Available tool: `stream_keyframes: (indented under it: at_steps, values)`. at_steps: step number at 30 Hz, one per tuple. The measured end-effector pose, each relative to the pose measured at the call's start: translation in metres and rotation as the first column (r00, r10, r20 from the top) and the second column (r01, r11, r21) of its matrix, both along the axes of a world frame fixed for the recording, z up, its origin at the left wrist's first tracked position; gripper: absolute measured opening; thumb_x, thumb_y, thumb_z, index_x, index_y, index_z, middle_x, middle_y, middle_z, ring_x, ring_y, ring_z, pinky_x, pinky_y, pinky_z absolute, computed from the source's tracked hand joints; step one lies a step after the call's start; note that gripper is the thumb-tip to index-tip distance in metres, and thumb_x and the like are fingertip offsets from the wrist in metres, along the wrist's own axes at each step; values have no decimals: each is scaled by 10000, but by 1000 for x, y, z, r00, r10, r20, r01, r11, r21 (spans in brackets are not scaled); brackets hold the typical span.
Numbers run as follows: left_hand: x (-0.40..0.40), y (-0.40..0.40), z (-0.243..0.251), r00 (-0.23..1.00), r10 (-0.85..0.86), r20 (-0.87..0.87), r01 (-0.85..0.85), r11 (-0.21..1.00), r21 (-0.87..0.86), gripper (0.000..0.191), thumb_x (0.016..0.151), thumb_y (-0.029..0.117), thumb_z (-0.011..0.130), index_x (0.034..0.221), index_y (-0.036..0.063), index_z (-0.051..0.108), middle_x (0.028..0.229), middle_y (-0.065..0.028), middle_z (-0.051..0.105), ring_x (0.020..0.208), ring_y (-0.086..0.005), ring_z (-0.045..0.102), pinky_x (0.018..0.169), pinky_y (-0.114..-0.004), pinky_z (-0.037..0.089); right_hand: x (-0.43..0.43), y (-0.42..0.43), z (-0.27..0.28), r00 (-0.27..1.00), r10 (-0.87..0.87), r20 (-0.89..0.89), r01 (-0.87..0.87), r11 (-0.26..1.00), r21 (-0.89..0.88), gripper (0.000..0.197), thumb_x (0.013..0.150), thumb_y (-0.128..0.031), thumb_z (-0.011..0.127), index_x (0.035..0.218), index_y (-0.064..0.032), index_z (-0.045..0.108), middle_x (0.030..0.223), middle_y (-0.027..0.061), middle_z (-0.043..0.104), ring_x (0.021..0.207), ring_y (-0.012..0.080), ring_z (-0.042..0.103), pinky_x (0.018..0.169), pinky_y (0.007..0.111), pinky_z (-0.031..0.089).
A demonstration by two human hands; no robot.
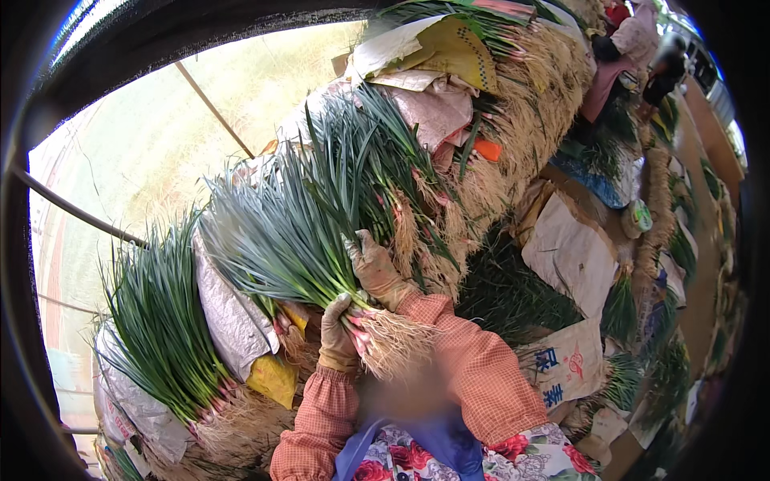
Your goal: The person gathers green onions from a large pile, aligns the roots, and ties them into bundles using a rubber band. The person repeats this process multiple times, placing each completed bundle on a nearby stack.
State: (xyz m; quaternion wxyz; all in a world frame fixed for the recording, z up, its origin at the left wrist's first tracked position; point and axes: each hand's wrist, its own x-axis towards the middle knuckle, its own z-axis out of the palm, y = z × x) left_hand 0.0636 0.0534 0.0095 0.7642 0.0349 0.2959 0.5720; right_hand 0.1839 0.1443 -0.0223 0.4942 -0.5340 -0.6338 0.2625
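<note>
A large bunch of green garlic (301,240) lies before me, its long blue-green leaves fanned to the upper left and its pale roots (394,343) towards my chest. Low on the pinkish stems, my left hand (338,337) grips the bunch from the left, with the thumb on top. My right hand (378,267) is closed around stems on the right side, higher up. Both hands wear soiled gloves. Parts of the fingers are hidden behind the stems.
To the left another row of green garlic (174,337) leans against white woven sacking (228,300). A long rooted pile (511,132) runs up to the right. Loose leaves (511,288) and a printed sack (568,361) lie at right. People (625,54) are farther off.
</note>
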Motion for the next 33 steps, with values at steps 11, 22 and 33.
stream_keyframes:
  at_steps: [11,22,33]
  values:
    - [-13,-18,11,949,-288,130,254,940,228,514,870,407,580,1096,-54,610,1045,-227,639,882,-335,670,834,-423,566,34,-32,31,540,-128,-832,-624,602,-498,252,937,-256,628,1046,-38,691,778,32,696,536,74,566,452,201,414]
    - [-36,-15,-5,993,-119,21,116,990,85,301,879,156,514,798,-106,638,722,-223,678,624,-346,675,659,-458,597,41,-12,27,770,244,-589,-593,613,-522,775,828,-311,784,1369,90,401,876,77,648,622,113,561,561,244,476]
    - [-4,-21,35,977,-119,177,103,990,95,470,859,201,524,1143,-172,550,926,-308,669,812,-448,674,723,-566,583,33,-48,31,530,-130,-838,-544,706,-454,422,859,-240,758,1184,-25,596,1018,34,665,917,146,600,813,291,504]
